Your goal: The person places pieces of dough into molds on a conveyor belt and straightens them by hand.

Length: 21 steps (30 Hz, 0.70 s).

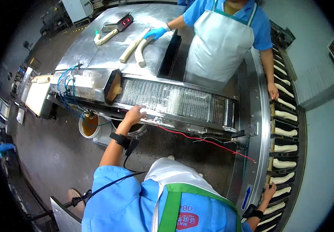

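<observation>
My left hand [135, 114] is over the near edge of the metal mesh conveyor [170, 101], fingers loosely apart and slightly blurred, with nothing seen in them. On the right, my right hand [269, 191] reaches the inner edge of a moving-line tray row, fingers curled beside a pale dough strip [282, 178]. What those fingers grip, if anything, is hidden. Each dark tray [287, 154] in the row carries one long dough strip. At the conveyor's left end, a piece of brownish sheet [115, 88] hangs at the opening of the metal housing [85, 83].
Across the conveyor a co-worker in a white apron [219, 46] touches dough rolls [140, 52] with a blue-gloved hand [156, 32]; the other hand [273, 92] is at the trays. A scale [118, 22] stands on the steel table [93, 46]. Buckets [90, 125] and a red cable [198, 137] lie below.
</observation>
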Each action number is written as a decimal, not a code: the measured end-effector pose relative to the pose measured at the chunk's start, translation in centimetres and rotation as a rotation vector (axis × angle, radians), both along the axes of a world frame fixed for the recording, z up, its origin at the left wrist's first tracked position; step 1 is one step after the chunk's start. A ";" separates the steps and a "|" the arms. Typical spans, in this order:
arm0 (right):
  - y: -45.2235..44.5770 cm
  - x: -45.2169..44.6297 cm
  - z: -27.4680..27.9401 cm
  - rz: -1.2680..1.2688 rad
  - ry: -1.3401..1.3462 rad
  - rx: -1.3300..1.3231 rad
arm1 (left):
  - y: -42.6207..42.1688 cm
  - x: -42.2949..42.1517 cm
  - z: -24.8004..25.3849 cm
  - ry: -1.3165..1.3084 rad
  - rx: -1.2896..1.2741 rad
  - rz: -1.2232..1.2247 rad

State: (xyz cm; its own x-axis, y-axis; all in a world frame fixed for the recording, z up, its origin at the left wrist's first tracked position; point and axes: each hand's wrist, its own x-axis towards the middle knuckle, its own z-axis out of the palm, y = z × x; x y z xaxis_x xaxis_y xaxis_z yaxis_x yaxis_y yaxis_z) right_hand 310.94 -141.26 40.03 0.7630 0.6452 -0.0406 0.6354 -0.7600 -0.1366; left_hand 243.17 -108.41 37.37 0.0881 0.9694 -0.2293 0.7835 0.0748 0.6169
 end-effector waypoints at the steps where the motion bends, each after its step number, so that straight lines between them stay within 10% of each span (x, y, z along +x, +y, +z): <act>1: -0.1 -0.1 0.1 0.005 -0.005 -0.007 | 0.4 -0.4 -1.2 -0.005 0.029 0.031; 8: -0.9 0.1 -0.5 -0.003 0.102 -0.012 | 3.3 -2.4 -7.0 0.151 0.161 0.206; 10: -0.7 -1.3 0.4 -0.009 0.094 -0.012 | 5.6 -3.4 -7.7 0.019 0.137 0.606; 16: 0.2 -5.5 2.5 -0.114 0.070 -0.133 | 13.9 -8.0 -11.7 -1.237 -0.018 0.623; 21: -2.0 -5.2 0.9 -0.134 0.066 -0.065 | 16.1 -5.5 -6.2 -0.283 -0.214 1.403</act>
